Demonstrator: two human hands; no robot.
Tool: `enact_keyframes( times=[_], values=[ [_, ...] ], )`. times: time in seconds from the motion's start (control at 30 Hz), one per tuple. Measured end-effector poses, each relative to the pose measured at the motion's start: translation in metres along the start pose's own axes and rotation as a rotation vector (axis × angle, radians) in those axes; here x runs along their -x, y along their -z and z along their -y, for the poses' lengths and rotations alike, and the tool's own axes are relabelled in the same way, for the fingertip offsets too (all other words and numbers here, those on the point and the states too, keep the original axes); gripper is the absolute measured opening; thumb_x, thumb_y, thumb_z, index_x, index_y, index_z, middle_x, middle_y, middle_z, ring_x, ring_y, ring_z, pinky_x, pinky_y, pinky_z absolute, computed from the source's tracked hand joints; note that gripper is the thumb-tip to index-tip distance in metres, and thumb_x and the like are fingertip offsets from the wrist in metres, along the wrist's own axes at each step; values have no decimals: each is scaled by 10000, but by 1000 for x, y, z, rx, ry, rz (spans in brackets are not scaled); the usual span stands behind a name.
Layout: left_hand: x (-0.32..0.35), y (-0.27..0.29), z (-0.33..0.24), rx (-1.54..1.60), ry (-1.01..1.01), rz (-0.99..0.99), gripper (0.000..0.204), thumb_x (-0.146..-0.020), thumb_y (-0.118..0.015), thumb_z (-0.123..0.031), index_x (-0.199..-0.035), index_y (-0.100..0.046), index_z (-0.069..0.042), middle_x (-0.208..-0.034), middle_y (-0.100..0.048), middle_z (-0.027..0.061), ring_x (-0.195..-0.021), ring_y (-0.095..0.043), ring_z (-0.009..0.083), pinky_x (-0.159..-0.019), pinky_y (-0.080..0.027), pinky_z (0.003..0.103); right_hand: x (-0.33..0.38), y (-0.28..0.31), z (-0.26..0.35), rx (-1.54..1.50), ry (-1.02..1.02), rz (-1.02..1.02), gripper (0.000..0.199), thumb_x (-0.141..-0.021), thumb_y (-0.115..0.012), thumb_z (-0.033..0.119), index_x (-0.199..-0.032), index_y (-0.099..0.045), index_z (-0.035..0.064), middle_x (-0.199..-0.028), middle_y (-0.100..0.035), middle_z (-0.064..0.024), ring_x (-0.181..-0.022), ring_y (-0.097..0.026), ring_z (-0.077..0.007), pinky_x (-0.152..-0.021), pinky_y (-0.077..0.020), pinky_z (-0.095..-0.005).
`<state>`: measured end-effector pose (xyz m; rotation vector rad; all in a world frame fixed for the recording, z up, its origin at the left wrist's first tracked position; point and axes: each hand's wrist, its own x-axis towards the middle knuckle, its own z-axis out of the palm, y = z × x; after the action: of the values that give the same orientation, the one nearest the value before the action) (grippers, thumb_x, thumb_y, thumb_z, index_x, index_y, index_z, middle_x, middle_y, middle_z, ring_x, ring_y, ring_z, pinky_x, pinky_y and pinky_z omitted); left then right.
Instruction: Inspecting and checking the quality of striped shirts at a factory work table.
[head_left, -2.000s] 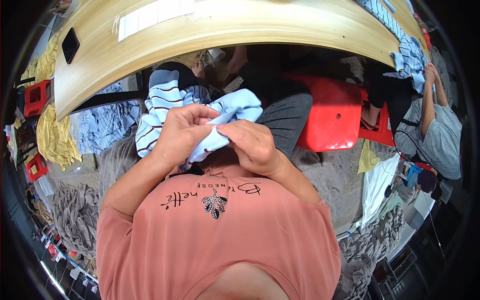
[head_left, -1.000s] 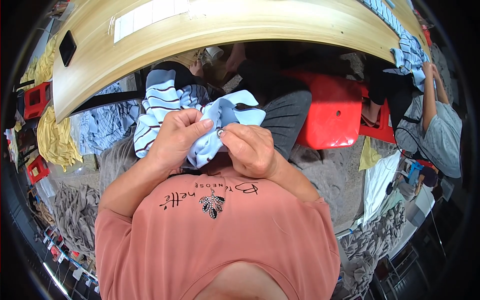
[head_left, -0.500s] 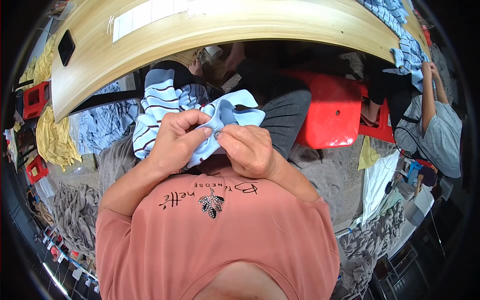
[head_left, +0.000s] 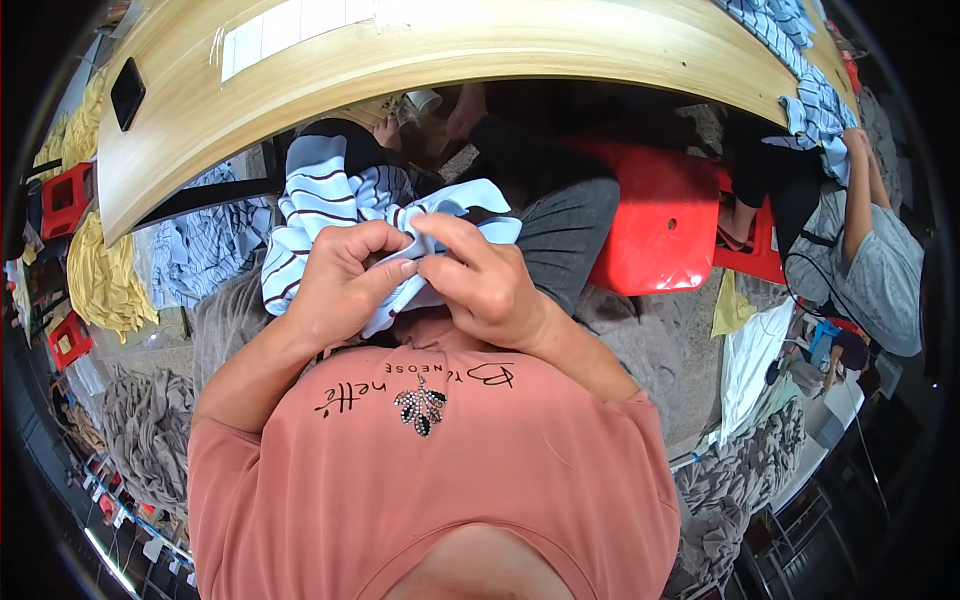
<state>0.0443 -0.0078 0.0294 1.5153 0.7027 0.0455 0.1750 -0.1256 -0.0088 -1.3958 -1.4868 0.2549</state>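
Note:
A light blue striped shirt (head_left: 308,205) with a plain blue collar (head_left: 476,197) lies bunched in my lap. My left hand (head_left: 352,275) pinches the fabric near the collar between thumb and forefinger. Against it, my right hand (head_left: 487,285) grips the same spot, with its index finger raised over the cloth and its thumb beneath. The two thumb tips almost meet. Whatever small detail of the shirt lies between the fingertips is hidden by them.
Ahead stands a wooden table (head_left: 560,45) with a black phone (head_left: 128,93) and white paper (head_left: 290,38). A red stool (head_left: 660,220) is at my right. Another person (head_left: 860,250) handles striped cloth (head_left: 822,110). Yellow (head_left: 105,275) and grey garment piles (head_left: 150,430) lie around.
My right index finger has lifted and reached forward over the fabric, and the dark round button seen between my fingertips is now covered. My left hand keeps its pinch.

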Motion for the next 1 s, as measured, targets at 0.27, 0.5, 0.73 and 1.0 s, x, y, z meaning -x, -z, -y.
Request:
enact_keyframes(
  times=[0.27, 0.5, 0.73, 1.0],
  values=[
    [7, 2, 12, -86, 8, -34, 53, -734, -610, 11, -785, -623, 22, -701, -620, 61, -639, -540, 85, -573, -427, 232, -6, 0, -4, -670, -639, 254, 133, -696, -599, -49, -816, -563, -5, -711, -564, -50, -646, -518, -96, -567, -418, -229],
    [6, 4, 16, -324, -241, -148, 60, -694, -615, 41, -748, -619, 16, -647, -569, 95, -574, -536, 182, -517, -411, 272, -8, -7, -6, -441, -588, 387, 184, -723, -635, 24, -895, -587, -16, -731, -593, -93, -628, -538, -149, -580, -426, -270],
    [2, 4, 21, -269, -297, -182, 68, -683, -606, 59, -735, -610, 15, -643, -563, 98, -576, -541, 194, -507, -410, 280, -5, -12, -2, -162, -414, 233, 119, -721, -586, 1, -839, -590, -7, -698, -571, -137, -618, -564, -292, -547, -439, -325],
    [-4, 0, 17, -602, -648, -327, 166, -655, -591, 119, -790, -558, 29, -682, -549, 116, -584, -553, 255, -495, -449, 303, -11, -26, -4, 57, -303, 65, 83, -668, -573, -14, -745, -548, 4, -632, -531, -121, -541, -542, -283, -474, -422, -338]
  ],
)
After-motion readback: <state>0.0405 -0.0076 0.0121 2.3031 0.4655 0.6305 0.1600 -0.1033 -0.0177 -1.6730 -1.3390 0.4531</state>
